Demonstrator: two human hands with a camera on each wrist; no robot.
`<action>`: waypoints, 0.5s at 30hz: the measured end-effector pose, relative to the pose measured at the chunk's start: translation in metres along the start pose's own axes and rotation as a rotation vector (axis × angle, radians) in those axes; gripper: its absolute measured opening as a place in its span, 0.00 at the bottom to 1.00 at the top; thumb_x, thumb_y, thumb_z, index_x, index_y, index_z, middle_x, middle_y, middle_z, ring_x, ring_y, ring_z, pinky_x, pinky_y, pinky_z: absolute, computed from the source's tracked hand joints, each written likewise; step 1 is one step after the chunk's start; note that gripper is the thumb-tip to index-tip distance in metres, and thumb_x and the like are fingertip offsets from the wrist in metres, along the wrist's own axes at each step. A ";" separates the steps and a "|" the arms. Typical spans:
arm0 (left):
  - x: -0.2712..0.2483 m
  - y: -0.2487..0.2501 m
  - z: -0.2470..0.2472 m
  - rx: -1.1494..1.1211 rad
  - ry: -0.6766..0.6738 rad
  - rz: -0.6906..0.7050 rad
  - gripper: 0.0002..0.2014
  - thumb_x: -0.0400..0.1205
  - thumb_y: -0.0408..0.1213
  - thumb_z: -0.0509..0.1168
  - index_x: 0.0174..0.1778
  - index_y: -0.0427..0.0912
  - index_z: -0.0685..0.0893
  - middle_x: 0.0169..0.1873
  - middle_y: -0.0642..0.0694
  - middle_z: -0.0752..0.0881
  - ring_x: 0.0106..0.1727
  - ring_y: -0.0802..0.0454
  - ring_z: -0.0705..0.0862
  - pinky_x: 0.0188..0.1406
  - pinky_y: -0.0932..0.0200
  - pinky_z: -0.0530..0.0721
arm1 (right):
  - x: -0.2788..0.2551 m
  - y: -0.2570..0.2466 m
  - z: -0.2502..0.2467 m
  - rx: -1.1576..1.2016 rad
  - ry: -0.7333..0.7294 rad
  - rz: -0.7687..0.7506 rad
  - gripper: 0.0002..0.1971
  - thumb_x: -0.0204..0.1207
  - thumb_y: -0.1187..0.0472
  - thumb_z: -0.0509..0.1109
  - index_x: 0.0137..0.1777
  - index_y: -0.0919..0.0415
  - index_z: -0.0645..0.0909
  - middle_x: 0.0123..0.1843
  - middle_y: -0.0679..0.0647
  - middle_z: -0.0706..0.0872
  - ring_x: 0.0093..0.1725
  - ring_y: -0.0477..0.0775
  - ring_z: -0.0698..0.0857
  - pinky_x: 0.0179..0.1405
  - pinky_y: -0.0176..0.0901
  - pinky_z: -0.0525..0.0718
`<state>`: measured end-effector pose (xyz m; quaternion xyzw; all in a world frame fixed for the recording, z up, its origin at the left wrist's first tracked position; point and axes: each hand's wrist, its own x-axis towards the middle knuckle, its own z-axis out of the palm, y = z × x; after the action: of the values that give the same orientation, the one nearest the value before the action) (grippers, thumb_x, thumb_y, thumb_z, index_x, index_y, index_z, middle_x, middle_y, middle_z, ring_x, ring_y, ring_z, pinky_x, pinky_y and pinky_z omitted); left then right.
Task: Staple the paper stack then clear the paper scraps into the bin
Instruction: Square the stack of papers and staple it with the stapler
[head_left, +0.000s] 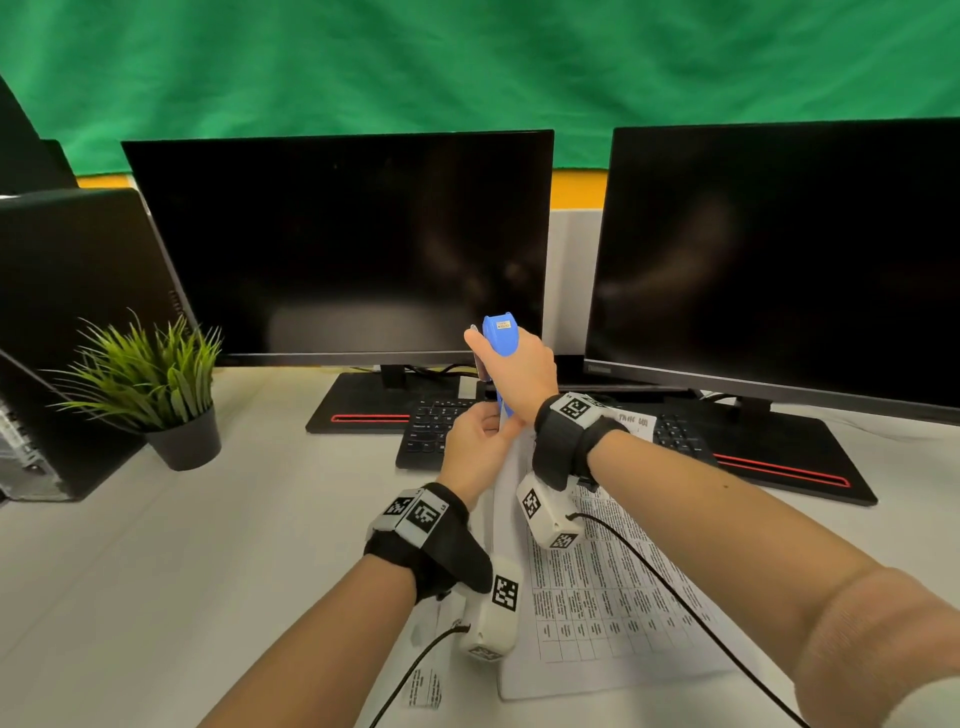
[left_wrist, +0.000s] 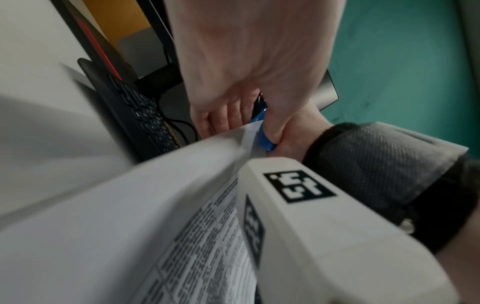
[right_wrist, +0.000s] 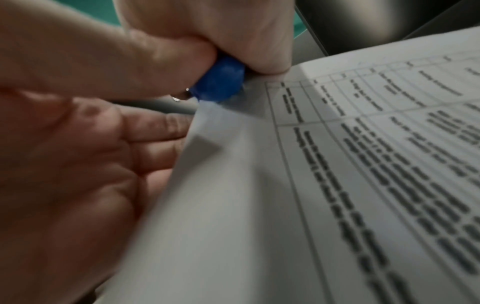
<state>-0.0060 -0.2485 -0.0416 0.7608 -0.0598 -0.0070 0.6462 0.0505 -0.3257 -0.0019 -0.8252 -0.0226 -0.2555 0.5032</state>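
Above the bench (head_left: 156, 545), just in front of the 2 dark monitors (head_left: 337, 244), I have my right hand (head_left: 519, 371) wrapped around the blue stapler (head_left: 500, 335), fingers clamped on it as it stands nearly upright over the keyboard (head_left: 431, 426). My left hand (head_left: 475, 447) pinches the lifted corner of the paper stack (head_left: 597, 587) right at the stapler's lower end, while the rest of the printed sheets lies on the bench. One paper scrap (head_left: 427, 688) lies near my left forearm.
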 end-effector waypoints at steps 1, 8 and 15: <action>0.000 0.000 0.000 0.009 0.010 0.009 0.19 0.81 0.42 0.67 0.65 0.38 0.80 0.61 0.40 0.86 0.63 0.47 0.84 0.69 0.46 0.80 | 0.000 0.000 0.000 -0.001 0.008 0.002 0.18 0.77 0.45 0.64 0.28 0.52 0.73 0.26 0.47 0.77 0.31 0.46 0.78 0.46 0.46 0.85; -0.002 -0.002 -0.003 0.108 -0.128 -0.134 0.27 0.81 0.51 0.63 0.74 0.49 0.64 0.68 0.43 0.80 0.68 0.45 0.80 0.63 0.48 0.80 | 0.003 0.000 0.003 -0.003 -0.014 0.017 0.17 0.78 0.45 0.64 0.33 0.55 0.74 0.28 0.49 0.77 0.33 0.47 0.77 0.45 0.44 0.83; -0.004 -0.020 0.000 0.123 -0.100 -0.324 0.15 0.78 0.34 0.68 0.61 0.43 0.79 0.62 0.41 0.85 0.62 0.41 0.84 0.65 0.41 0.83 | -0.001 -0.022 -0.022 0.171 0.032 0.019 0.23 0.77 0.41 0.62 0.37 0.64 0.78 0.30 0.55 0.81 0.30 0.50 0.79 0.38 0.44 0.84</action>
<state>-0.0083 -0.2450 -0.0618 0.7974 0.0310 -0.1451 0.5849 0.0347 -0.3335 0.0239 -0.7753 -0.0285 -0.2611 0.5744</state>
